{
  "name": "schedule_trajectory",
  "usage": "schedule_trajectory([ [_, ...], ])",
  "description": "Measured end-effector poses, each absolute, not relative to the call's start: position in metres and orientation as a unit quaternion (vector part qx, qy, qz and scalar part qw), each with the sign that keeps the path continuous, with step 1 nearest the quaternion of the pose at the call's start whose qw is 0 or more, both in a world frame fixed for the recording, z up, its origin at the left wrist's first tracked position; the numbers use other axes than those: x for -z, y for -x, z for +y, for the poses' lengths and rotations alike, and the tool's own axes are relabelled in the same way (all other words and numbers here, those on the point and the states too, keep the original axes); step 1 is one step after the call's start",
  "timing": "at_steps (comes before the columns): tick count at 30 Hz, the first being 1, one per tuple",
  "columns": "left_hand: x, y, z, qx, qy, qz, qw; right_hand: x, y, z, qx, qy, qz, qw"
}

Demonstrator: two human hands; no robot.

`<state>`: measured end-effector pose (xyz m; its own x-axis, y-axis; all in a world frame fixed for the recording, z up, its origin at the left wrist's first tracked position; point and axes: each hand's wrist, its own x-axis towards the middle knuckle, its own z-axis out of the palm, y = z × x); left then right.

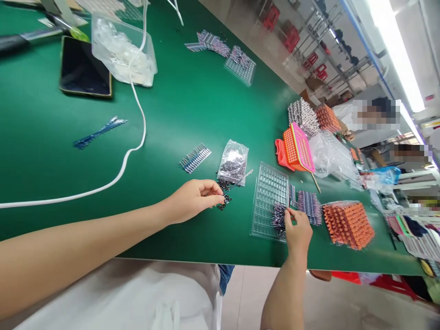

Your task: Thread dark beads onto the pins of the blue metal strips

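Note:
My left hand [195, 200] is closed in a pinch beside a scatter of small black pieces [225, 185]; whatever is between its fingertips is too small to name. A thin pale strip [244, 176] slants up and right from near these fingertips. Behind the black pieces lies a clear plastic bag [234, 160] with dark bits inside. My right hand [298, 229] pinches at the right edge of a clear compartment tray [268, 188], touching or close to a cluster of small dark purple parts [278, 215] on it. What that pinch holds is hidden.
Striped part rows [309, 207] and an orange stack [348, 224] lie right of the tray. Behind stand an orange-pink basket [298, 149] and a white-black stack [303, 118]. A white cable [125, 160], a phone [85, 66] and a plastic tub [147, 68] occupy the left side.

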<state>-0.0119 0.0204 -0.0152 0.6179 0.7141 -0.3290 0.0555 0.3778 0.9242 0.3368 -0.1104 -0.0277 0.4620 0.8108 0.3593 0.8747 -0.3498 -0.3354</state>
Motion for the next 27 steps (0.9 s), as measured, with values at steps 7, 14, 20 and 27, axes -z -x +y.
schedule_trajectory([
  [7, 0.018, 0.013, 0.024, -0.236, -0.502, 0.386, 0.737, 0.025, -0.244, -0.113, 0.091, 0.730, -0.627, 0.254],
  [14, 0.015, 0.013, 0.023, -0.255, -0.482, 0.373, 0.750, 0.043, -0.170, -0.101, -0.059, 0.642, -0.727, 0.238],
  [20, 0.012, 0.014, 0.024, -0.258, -0.484, 0.370, 0.750, 0.051, -0.168, -0.100, -0.032, 0.639, -0.728, 0.246],
  [27, 0.014, 0.013, 0.023, -0.259, -0.482, 0.361, 0.755, 0.056, -0.169, -0.100, -0.024, 0.628, -0.738, 0.247],
])
